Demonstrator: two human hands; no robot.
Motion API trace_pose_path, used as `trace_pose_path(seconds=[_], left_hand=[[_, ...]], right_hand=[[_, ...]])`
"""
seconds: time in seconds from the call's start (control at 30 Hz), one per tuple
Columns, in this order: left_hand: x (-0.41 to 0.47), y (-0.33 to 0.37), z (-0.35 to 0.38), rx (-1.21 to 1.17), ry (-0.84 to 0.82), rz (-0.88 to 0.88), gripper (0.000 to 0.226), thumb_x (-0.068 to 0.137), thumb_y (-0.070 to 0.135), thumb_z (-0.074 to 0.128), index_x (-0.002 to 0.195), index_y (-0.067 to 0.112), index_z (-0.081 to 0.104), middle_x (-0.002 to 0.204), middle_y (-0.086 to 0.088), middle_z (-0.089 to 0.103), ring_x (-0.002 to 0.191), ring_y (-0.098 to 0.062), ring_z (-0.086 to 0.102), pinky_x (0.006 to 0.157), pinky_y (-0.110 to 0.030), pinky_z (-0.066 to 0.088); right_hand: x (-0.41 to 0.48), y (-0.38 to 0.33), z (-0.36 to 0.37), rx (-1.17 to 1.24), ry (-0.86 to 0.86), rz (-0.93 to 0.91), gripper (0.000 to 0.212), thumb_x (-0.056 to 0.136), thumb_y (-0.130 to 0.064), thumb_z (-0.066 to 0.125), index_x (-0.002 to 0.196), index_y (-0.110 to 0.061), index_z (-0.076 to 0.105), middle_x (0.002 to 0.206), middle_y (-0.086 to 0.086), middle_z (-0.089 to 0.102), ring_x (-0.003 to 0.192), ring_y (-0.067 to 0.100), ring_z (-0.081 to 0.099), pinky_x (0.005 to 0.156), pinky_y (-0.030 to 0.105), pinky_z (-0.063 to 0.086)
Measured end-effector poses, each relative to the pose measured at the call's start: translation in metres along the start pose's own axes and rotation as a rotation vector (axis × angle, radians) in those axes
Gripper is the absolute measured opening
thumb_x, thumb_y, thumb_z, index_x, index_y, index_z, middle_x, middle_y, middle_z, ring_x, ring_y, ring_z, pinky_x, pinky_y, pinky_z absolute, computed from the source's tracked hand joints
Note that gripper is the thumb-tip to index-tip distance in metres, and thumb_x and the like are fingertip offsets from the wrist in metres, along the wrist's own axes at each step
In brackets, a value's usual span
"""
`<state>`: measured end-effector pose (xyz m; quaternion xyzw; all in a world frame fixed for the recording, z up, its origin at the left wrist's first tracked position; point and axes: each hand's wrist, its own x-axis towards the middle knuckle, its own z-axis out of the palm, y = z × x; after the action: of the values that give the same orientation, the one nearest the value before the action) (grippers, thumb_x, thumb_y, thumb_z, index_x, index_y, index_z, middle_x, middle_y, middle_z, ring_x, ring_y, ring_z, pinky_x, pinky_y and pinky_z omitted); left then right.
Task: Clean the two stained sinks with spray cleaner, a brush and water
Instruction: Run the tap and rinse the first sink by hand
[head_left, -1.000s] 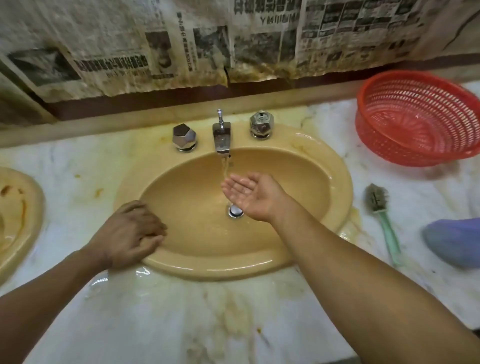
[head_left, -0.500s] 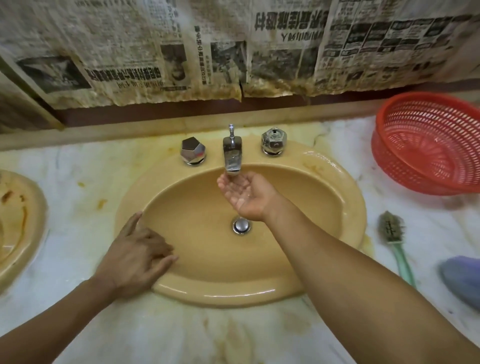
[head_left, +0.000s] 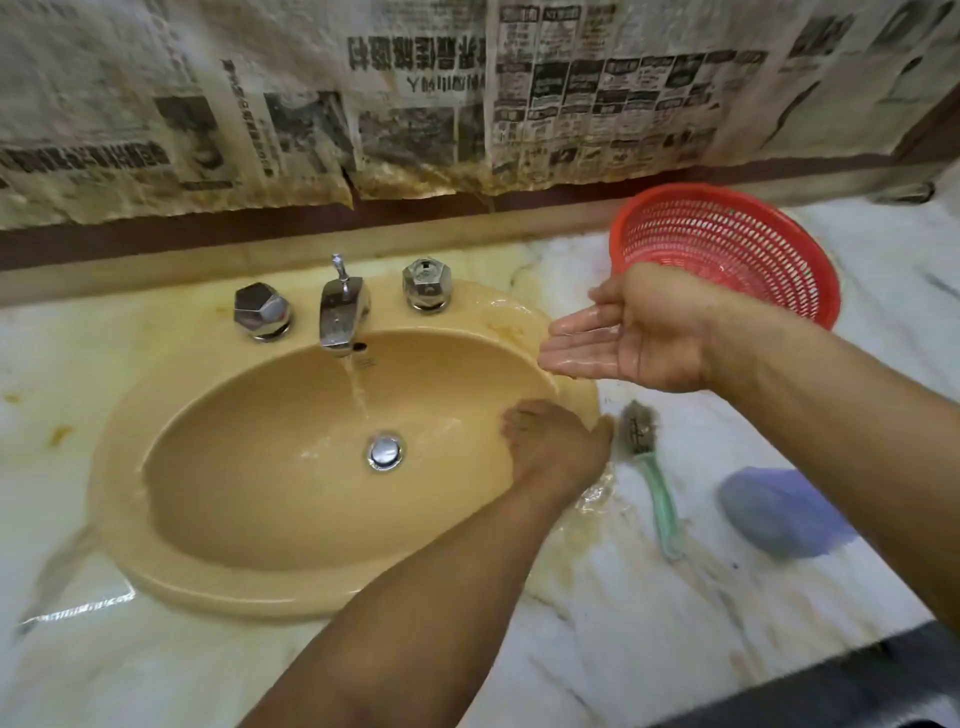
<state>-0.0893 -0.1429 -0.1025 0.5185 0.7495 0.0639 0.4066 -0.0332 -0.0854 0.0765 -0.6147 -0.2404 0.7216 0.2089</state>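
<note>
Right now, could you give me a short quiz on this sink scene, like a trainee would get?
1. True or false: water is running from the tap.
2. Which hand touches the inside of the sink? A: left hand. B: right hand.
3. Fill in: the basket on the counter is ____ in colour.

Key: 1 true. 2 A: the right hand is cupped, palm up, above the rim. 3 red.

Tan-yellow sink (head_left: 156, 545), chrome faucet (head_left: 340, 317) and faceted knobs (head_left: 261, 310); white marble counter (head_left: 649, 639) with grey veins, orange-brown stains; red mesh basket (head_left: 769, 249); mint-green-handled brush (head_left: 660, 493); blue-purple cloth (head_left: 779, 514); yellowed black-print newspaper (head_left: 467, 104)
</note>
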Motion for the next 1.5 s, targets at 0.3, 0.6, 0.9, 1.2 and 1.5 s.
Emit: trace_pose_path(seconds=[0.3,0.6,0.9,1.2,1.5], left_hand=[[0.077,0.043,-0.022,-0.766,0.300,-0.477,0.125,0.089,0.075,0.059,0.161,-0.007,-0.003,0.170,-0.030,-0.001,0.159,-0.044,-0.003,0.127,-0.051,0.004],[0.036,-0.011,0.007,-0.336,-0.074,-0.201,0.116,0.096,0.080,0.034,0.161,-0.007,-0.005,0.171,-0.027,-0.007,0.160,-0.037,-0.009,0.128,-0.048,0.002],[-0.043,-0.110,-0.047,0.117,-0.238,0.330,0.054,0.110,0.055,0.015,0.114,0.028,0.061,0.107,-0.005,0.067,0.110,-0.034,0.061,0.093,-0.040,0.047],[-0.078,-0.323,-0.181,0.609,0.204,0.447,0.066,0.103,0.067,0.012,0.088,0.036,0.068,0.081,0.022,0.066,0.078,-0.005,0.063,0.069,-0.026,0.039],[-0.073,-0.331,-0.182,0.637,0.279,0.342,0.045,0.097,0.054,0.032,0.082,0.035,0.070,0.081,0.022,0.067,0.078,-0.006,0.063,0.076,-0.030,0.039]], right_hand=[[0.004,-0.020,-0.030,-0.154,0.090,-0.165,0.047,0.111,-0.025,0.035,0.124,0.015,0.056,0.118,0.036,0.065,0.108,0.043,0.067,0.093,0.046,0.059],[0.008,0.002,-0.044,-0.156,0.015,-0.125,0.048,0.111,-0.030,0.039,0.120,0.013,0.059,0.113,0.034,0.069,0.106,0.043,0.071,0.094,0.047,0.059],[0.081,0.023,0.016,0.176,-0.044,-0.116,0.047,0.110,-0.029,0.038,0.108,0.007,0.067,0.098,0.028,0.074,0.084,0.037,0.077,0.074,0.039,0.065],[0.159,0.096,0.142,0.442,-0.231,0.153,0.035,0.107,-0.016,0.044,0.103,0.010,0.067,0.088,0.025,0.075,0.085,0.037,0.073,0.068,0.040,0.065],[0.168,0.102,0.194,0.634,-0.305,0.173,0.026,0.103,-0.014,0.055,0.091,0.008,0.064,0.077,0.020,0.071,0.075,0.028,0.071,0.052,0.032,0.061]])
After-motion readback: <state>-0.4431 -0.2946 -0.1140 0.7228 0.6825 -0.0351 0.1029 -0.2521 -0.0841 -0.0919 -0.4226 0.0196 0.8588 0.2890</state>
